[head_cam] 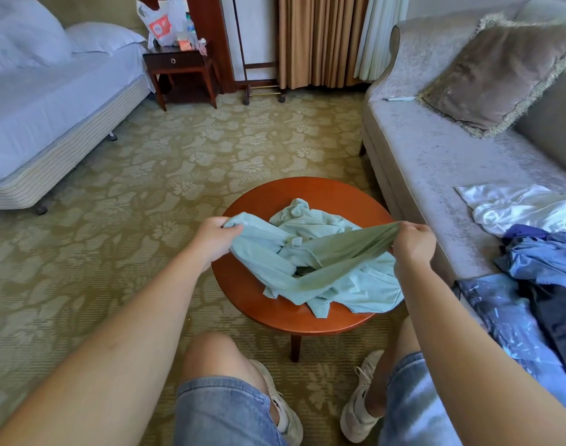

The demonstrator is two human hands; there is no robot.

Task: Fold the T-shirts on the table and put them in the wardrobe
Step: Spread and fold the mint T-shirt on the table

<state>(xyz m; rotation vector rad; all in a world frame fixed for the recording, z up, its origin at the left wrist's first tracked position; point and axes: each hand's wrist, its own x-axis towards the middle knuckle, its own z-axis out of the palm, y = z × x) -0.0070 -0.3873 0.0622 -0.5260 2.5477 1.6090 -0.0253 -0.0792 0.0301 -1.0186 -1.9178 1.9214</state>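
While seated behind table, noted nearest: denim shorts (220,410) and pale sneakers (358,410) on patterned carpet (130,188). Left hand (215,238) clenched round bunched edge of pale green T-shirt (307,272); right hand (415,241) pinching opposite end, fabric pulled taut between. Rest of T-shirt crumpled on round wooden table (275,313), overlapping its right rim. Just beside table on right: grey sofa (419,149), blue clothes (532,259) heaped on near seat, white cloth (516,204) beyond, fringed cushion (497,75) at far end. Left across carpet: bed (50,107) with white sheets. Farthest: dark nightstand (178,62) bearing plastic bag (161,24) and bottle (191,29), tan curtain (317,40) to the right.
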